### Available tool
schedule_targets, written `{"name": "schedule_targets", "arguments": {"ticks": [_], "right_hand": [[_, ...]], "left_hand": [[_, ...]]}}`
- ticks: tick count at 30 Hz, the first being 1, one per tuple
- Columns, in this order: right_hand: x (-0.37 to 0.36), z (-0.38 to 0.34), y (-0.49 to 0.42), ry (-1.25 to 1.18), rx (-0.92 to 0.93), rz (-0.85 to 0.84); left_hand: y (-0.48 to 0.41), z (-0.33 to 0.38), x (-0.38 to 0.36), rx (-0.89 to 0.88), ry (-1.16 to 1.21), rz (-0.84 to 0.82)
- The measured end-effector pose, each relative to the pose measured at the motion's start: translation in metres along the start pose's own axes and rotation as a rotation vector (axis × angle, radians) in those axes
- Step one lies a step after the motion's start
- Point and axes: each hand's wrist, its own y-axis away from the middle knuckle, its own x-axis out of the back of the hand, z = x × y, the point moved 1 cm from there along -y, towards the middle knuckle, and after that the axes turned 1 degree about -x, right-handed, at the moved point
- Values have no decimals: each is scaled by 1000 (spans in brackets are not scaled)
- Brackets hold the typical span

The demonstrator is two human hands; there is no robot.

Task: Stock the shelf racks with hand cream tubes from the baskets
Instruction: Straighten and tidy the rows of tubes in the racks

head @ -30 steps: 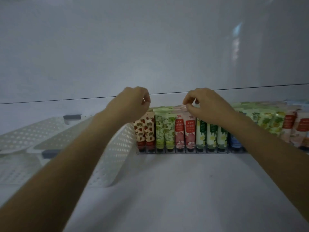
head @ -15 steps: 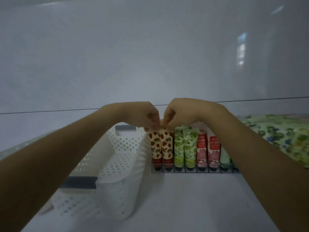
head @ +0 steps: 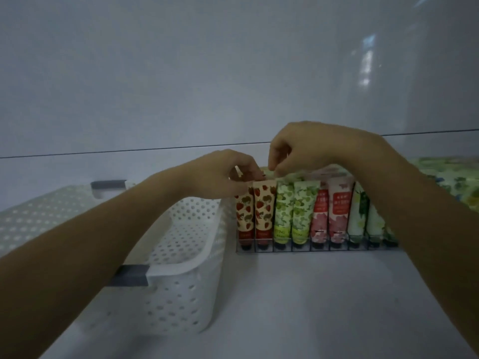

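Observation:
A wire shelf rack (head: pixel 311 249) holds upright hand cream tubes in pairs: strawberry tubes (head: pixel 264 211), green tubes (head: pixel 293 211), pink tubes (head: pixel 329 213) and white-green tubes (head: pixel 363 218). My left hand (head: pixel 225 172) has its fingers curled over the top of the leftmost strawberry tube and pinches it. Just to its right and slightly higher, my right hand (head: pixel 305 149) pinches the top edge of a tube behind the front row, between the strawberry and green columns. Both hands hide what lies under them.
A white perforated basket (head: pixel 181 257) with grey handles stands directly left of the rack, and I see nothing inside it. Another white basket (head: pixel 39 211) lies further left. More green-patterned tubes (head: pixel 451 177) are at the far right. The white shelf wall rises behind.
The view shifted left, bringing the basket close. Both hands moved from the rack's middle to its left end; the right hand then rose slightly and shifted right of the left hand.

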Motion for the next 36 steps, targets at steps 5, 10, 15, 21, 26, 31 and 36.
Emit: {"name": "schedule_targets", "arguments": {"ticks": [5, 10, 15, 21, 26, 31, 36], "right_hand": [[1, 4, 2, 113, -101, -49], [-7, 1, -2, 129, -114, -72], [-2, 0, 2, 100, -70, -120], [1, -7, 6, 18, -25, -122], [16, 5, 19, 46, -97, -125], [13, 7, 22, 163, -173, -241], [8, 4, 16, 100, -124, -197]], "left_hand": [[0, 5, -7, -34, -40, 136], [-7, 6, -14, -36, -182, 194], [-7, 3, -17, -30, -200, 226], [-6, -2, -17, -55, -148, 222], [-5, 0, -18, -99, -166, 204], [-5, 3, -17, -105, -178, 218], [-5, 3, -17, -100, -193, 202]]}}
